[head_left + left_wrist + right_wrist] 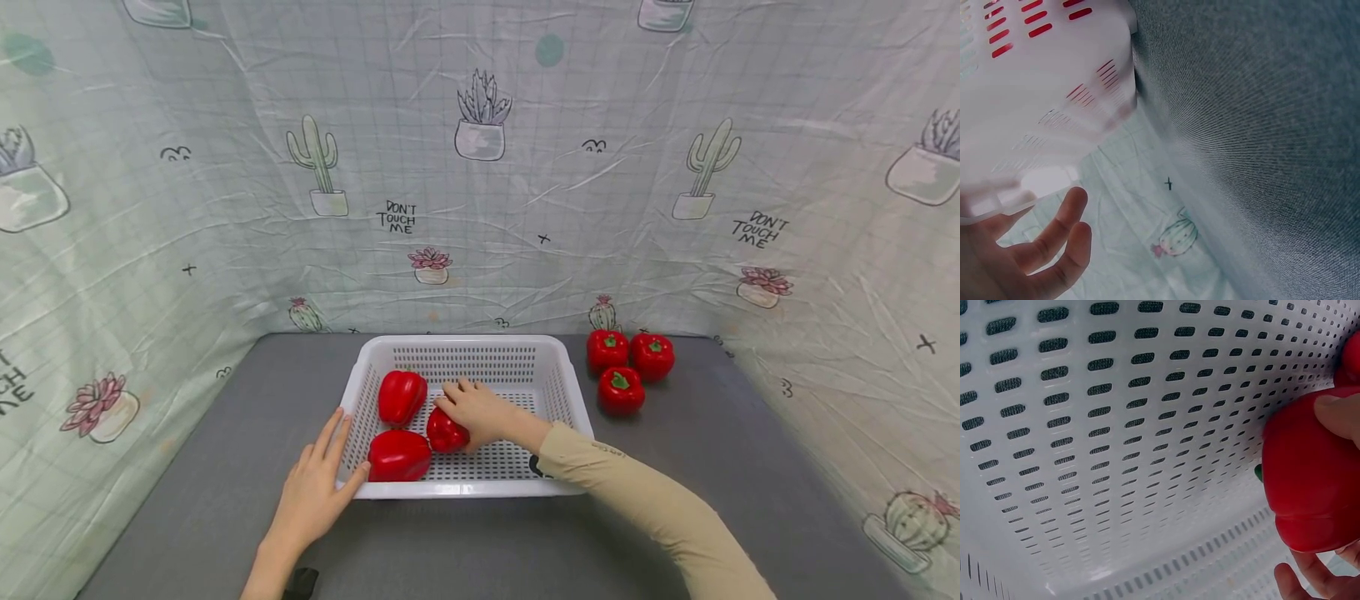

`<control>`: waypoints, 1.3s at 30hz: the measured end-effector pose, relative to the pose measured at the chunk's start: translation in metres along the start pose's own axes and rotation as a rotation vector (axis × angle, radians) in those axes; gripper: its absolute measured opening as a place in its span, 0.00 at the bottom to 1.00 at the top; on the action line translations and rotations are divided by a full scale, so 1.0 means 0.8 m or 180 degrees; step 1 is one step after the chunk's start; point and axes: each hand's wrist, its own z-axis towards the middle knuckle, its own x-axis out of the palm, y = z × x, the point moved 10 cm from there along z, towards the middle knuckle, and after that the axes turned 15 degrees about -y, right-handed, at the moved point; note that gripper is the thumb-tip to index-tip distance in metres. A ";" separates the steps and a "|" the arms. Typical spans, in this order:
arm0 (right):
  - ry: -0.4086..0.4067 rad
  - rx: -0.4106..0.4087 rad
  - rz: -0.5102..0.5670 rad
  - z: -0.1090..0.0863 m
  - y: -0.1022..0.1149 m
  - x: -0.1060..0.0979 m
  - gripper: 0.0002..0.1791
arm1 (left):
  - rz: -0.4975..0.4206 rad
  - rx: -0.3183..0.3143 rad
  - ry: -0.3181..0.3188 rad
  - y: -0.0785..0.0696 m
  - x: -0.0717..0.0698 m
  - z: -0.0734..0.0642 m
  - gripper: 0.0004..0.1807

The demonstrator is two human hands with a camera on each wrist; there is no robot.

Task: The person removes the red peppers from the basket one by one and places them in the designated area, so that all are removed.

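Note:
A white perforated plastic basket [461, 490] stands on the grey tabletop. In it, my right hand [480, 414] holds a red bell pepper [446, 432], its thumb and fingers on opposite sides in the right wrist view; the green stem of this bell pepper [1310, 481] peeks out at one side. Two more red bell peppers lie to its left, one bell pepper [402, 397] farther back and another bell pepper [400, 456] near the front. At the basket's front left corner my left hand [315, 479] touches the rim, fingers extended and apart.
Right of the basket, three red bell peppers stand grouped on the tabletop: a back-left bell pepper [607, 352], a back-right bell pepper [652, 357] and a front bell pepper [621, 392]. A cactus-printed curtain [510, 242] encloses the back and sides of the table.

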 end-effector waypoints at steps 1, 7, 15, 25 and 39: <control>0.0013 0.0004 0.0002 0.000 0.000 0.001 0.44 | 0.0002 0.0003 -0.0002 0.000 0.000 0.000 0.38; 0.0103 0.0027 -0.0009 -0.001 -0.001 0.004 0.44 | 0.0008 0.0003 0.0001 0.000 0.001 0.000 0.38; 0.0167 -0.0022 -0.0088 -0.001 -0.002 0.003 0.44 | 0.0029 -0.0029 0.0020 0.002 0.002 0.001 0.39; 0.0054 0.0268 0.0340 0.000 -0.015 -0.020 0.45 | 0.0005 0.0010 0.0020 0.000 0.002 0.002 0.38; -0.0158 0.0320 0.0452 -0.008 -0.022 -0.047 0.43 | 0.0014 -0.0019 0.0058 0.002 0.004 0.002 0.38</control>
